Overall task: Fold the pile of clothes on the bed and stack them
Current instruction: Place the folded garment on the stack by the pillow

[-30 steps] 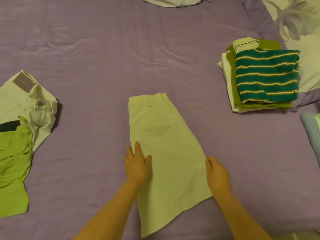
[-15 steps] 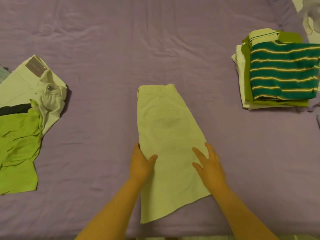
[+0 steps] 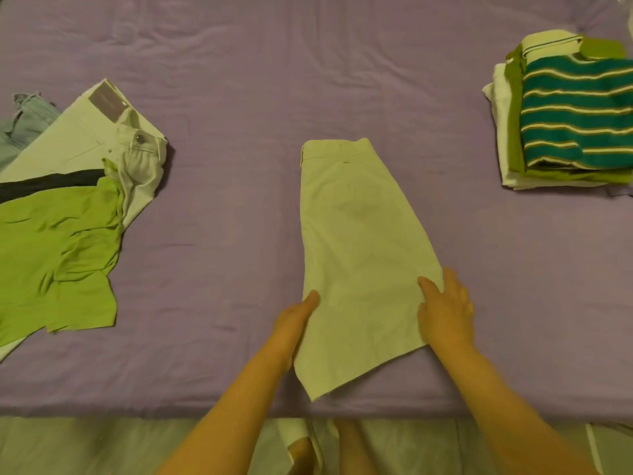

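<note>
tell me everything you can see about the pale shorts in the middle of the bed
The pale shorts look like light cream woven cotton, folded in half lengthwise, lying flat on the purple bedsheet. The waistband with a belt loop points away; the slanted hem reaches the bed's near edge. The left hand touches the left edge; the right hand rests flat, fingers spread, on the right edge.

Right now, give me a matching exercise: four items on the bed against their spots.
Things:
1. pale shorts
2. striped shirt
3. lime green top
4. right hand

Places:
A. top of the folded stack, far right
B. left side, lying over the unfolded white trousers
C. flat on the shorts' right edge, fingers straight
D. centre of the bed, between both hands

Pairs: 1-D, 2-A, 3-B, 4-C
</note>
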Tool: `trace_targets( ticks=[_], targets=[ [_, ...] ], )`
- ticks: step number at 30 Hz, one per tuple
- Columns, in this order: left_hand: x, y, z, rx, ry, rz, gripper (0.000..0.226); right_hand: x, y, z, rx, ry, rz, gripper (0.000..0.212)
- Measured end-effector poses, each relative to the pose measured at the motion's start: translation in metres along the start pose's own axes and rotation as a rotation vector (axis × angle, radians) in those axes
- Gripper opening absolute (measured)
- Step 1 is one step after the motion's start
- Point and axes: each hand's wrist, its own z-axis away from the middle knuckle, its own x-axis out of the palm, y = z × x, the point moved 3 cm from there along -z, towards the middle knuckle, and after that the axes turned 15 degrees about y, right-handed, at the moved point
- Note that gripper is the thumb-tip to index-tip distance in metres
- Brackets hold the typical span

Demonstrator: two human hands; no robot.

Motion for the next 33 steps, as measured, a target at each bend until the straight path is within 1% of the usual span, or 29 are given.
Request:
trace_targets(
  ticks=[1, 2, 3, 5, 6, 8, 9, 10, 11, 12, 13, 15, 16, 18, 19, 20, 22, 24, 26, 28, 29, 31, 32, 33],
  targets=[
    [-0.005, 0.0, 0.004, 0.024, 0.023, 0.017, 0.032, -0.002, -0.012, 0.009, -0.052, -0.006, -0.057, 0.046],
    [-0.009, 0.0, 0.008, 0.044, 0.044, 0.036, 0.03, -0.006, -0.027, 0.019, -0.118, -0.027, -0.165, 0.043],
    [-0.013, 0.001, 0.012, 0.052, 0.054, 0.057, 0.03, -0.01, -0.041, 0.03, -0.153, -0.049, -0.328, 0.04],
    [-0.018, 0.005, 0.022, 0.04, 0.018, 0.117, 0.033, -0.023, -0.072, 0.053, -0.131, -0.129, -0.667, 0.037],
    [-0.018, 0.008, 0.027, 0.027, -0.023, 0.156, 0.034, -0.032, -0.086, 0.063, -0.114, -0.19, -0.789, 0.04],
    [-0.015, 0.015, 0.037, 0.005, -0.106, 0.224, 0.033, -0.043, -0.105, 0.079, -0.137, -0.317, -0.92, 0.059],
    [-0.013, 0.018, 0.041, 0.003, -0.135, 0.245, 0.031, -0.045, -0.108, 0.084, -0.179, -0.344, -0.919, 0.069],
    [-0.011, 0.021, 0.045, 0.007, -0.155, 0.258, 0.028, -0.047, -0.108, 0.086, -0.23, -0.336, -0.876, 0.075],
    [-0.009, 0.024, 0.049, 0.021, -0.168, 0.255, 0.025, -0.047, -0.104, 0.085, -0.27, -0.279, -0.818, 0.073],
    [-0.006, 0.026, 0.052, 0.045, -0.171, 0.229, 0.023, -0.049, -0.098, 0.083, -0.279, -0.203, -0.779, 0.062],
    [-0.004, 0.028, 0.055, 0.082, -0.166, 0.181, 0.021, -0.052, -0.091, 0.08, -0.247, -0.128, -0.775, 0.046],
    [0.0, 0.029, 0.06, 0.17, -0.159, 0.075, 0.022, -0.057, -0.079, 0.076, -0.131, -0.05, -0.816, 0.016],
    [0.002, 0.029, 0.062, 0.212, -0.162, 0.031, 0.026, -0.059, -0.075, 0.074, -0.093, -0.037, -0.841, 0.012],
    [0.006, 0.028, 0.065, 0.299, -0.142, -0.042, 0.033, -0.061, -0.072, 0.073, -0.059, -0.027, -0.882, 0.014],
    [0.007, 0.028, 0.066, 0.35, -0.108, -0.072, 0.035, -0.061, -0.073, 0.074, -0.058, -0.026, -0.901, 0.013],
    [0.007, 0.029, 0.066, 0.412, -0.055, -0.097, 0.035, -0.061, -0.075, 0.075, -0.06, -0.021, -0.91, 0.011],
    [0.003, 0.035, 0.067, 0.552, 0.033, -0.152, 0.026, -0.06, -0.078, 0.077, -0.058, 0.004, -0.93, 0.01],
    [-0.007, 0.039, 0.066, 0.614, 0.003, -0.185, 0.025, -0.061, -0.081, 0.079, -0.05, 0.012, -0.957, 0.013],
    [-0.024, 0.04, 0.062, 0.559, -0.108, -0.168, 0.031, -0.062, -0.085, 0.082, -0.022, -0.024, -1.008, 0.018],
    [-0.044, 0.037, 0.055, 0.447, -0.175, -0.123, 0.035, -0.06, -0.093, 0.085, -0.024, -0.09, -1.026, 0.019],
    [-0.052, 0.034, 0.05, 0.391, -0.163, -0.101, 0.033, -0.057, -0.1, 0.088, -0.044, -0.136, -1.011, 0.018],
    [-0.059, 0.027, 0.042, 0.321, -0.089, -0.085, 0.018, -0.046, -0.116, 0.096, -0.087, -0.256, -0.965, 0.012],
    [-0.059, 0.023, 0.039, 0.317, -0.051, -0.113, 0.011, -0.039, -0.122, 0.099, -0.094, -0.311, -0.951, 0.008],
    [-0.058, 0.019, 0.034, 0.333, -0.018, -0.17, 0.012, -0.033, -0.125, 0.1, -0.083, -0.344, -0.947, 0.005]
  ],
)
